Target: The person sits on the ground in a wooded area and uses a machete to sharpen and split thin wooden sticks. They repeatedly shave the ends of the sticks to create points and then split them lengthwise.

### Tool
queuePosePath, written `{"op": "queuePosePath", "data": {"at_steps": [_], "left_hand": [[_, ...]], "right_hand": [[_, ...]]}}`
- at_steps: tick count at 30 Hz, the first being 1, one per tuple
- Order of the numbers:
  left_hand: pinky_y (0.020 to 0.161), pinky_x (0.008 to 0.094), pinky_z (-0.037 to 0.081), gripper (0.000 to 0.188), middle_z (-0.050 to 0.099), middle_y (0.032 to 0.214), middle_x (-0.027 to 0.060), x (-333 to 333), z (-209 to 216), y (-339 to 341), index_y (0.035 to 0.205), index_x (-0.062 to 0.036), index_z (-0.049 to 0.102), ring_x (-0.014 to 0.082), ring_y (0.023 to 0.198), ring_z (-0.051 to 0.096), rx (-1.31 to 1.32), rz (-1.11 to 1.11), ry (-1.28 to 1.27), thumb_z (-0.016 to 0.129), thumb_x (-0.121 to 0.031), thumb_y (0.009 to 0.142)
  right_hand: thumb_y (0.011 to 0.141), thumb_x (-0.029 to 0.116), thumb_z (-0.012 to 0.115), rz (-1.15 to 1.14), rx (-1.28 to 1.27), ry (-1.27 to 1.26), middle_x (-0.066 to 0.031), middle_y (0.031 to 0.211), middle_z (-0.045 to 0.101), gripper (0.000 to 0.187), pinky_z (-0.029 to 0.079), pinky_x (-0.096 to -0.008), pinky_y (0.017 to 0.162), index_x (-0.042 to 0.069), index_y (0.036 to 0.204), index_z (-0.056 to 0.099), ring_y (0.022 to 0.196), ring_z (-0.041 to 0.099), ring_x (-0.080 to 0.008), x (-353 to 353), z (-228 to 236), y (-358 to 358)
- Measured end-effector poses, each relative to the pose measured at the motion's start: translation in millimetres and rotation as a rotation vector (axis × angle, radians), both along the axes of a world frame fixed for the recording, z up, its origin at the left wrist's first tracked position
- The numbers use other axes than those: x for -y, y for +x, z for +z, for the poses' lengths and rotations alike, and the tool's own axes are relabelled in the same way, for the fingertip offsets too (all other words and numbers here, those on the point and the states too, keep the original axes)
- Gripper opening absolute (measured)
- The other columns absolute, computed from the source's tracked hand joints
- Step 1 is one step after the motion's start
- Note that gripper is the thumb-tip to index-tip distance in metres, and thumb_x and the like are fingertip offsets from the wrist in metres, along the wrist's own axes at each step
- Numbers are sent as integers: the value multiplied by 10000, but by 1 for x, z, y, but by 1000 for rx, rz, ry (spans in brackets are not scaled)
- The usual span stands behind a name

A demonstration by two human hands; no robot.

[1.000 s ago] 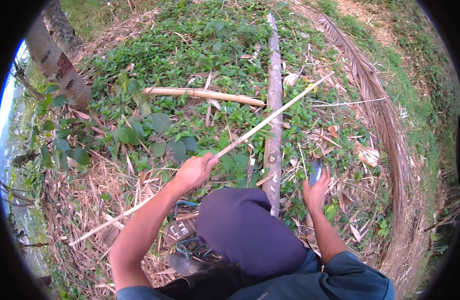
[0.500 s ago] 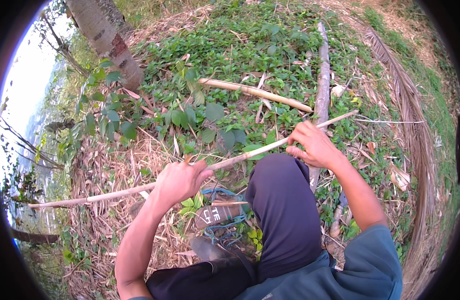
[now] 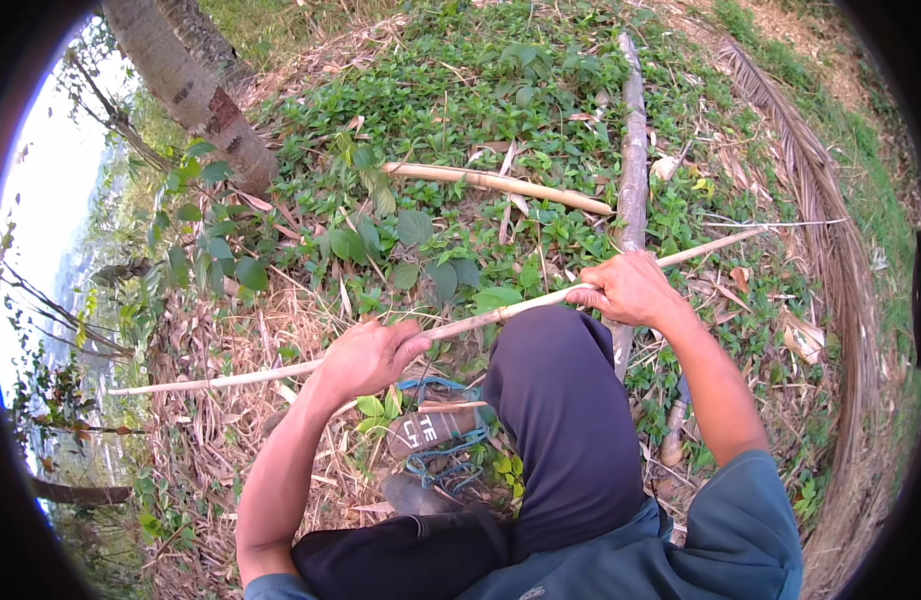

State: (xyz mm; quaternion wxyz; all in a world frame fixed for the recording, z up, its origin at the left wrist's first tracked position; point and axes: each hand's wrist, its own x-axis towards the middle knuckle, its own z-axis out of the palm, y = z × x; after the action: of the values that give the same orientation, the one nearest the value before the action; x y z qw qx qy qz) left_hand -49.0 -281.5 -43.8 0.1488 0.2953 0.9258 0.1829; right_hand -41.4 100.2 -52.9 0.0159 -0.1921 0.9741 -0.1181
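A long, thin, pale stick (image 3: 470,322), which looks like split bamboo, lies across in front of my raised knee, its right end higher than its left. My left hand (image 3: 368,357) is closed around it left of the knee, thumb pointing right. Above the knee, my right hand (image 3: 625,288) grips it with fingers wrapped over the top. Both ends stick out well past my hands. Below my left hand, on the ground, is a brown object (image 3: 425,432) with white lettering and blue cord (image 3: 445,462) about it.
A thicker bamboo piece (image 3: 500,186) lies on the leafy ground ahead, near a grey log (image 3: 632,150). At right is a dried palm frond (image 3: 810,190). A tool with a wooden handle (image 3: 672,445) lies right of my knee. A tree trunk (image 3: 195,95) leans at the far left.
The stick has shifted to the right and lies a little flatter. My right fingers have closed further over it. My left hand stays in nearly the same place.
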Motion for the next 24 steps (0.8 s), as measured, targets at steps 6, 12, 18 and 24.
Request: {"op": "queuePosePath", "data": {"at_steps": [6, 12, 18, 24], "left_hand": [[700, 567, 479, 413, 629, 756, 232, -1, -1, 7, 943, -66, 609, 475, 790, 624, -27, 36, -46, 475, -448, 1025], [700, 564, 488, 430, 643, 760, 231, -2, -3, 9, 917, -53, 607, 474, 772, 628, -61, 45, -80, 468, -444, 1028], [530, 543, 511, 459, 623, 602, 204, -23, -20, 34, 985, -37, 598, 424, 558, 637, 42, 134, 17, 413, -451, 1054], [458, 512, 502, 446, 582, 528, 189, -28, -27, 36, 943, -45, 578, 396, 468, 609, -29, 220, 5, 425, -449, 1052]], "right_hand": [[936, 645, 503, -52, -1, 29, -148, 580, 609, 601, 460, -512, 582, 102, 735, 663, 625, 634, -382, 3, -4, 11], [944, 654, 475, -109, -46, 44, -153, 603, 630, 620, 464, -513, 584, 96, 748, 665, 638, 643, -377, 8, -4, 23], [958, 603, 520, -427, -31, -32, -188, 563, 601, 585, 509, -519, 565, 85, 729, 666, 565, 629, -416, 27, -27, 62], [939, 610, 551, -343, -121, -109, -157, 534, 569, 615, 469, -495, 529, 76, 641, 616, 532, 598, -387, 20, -12, 48]]}}
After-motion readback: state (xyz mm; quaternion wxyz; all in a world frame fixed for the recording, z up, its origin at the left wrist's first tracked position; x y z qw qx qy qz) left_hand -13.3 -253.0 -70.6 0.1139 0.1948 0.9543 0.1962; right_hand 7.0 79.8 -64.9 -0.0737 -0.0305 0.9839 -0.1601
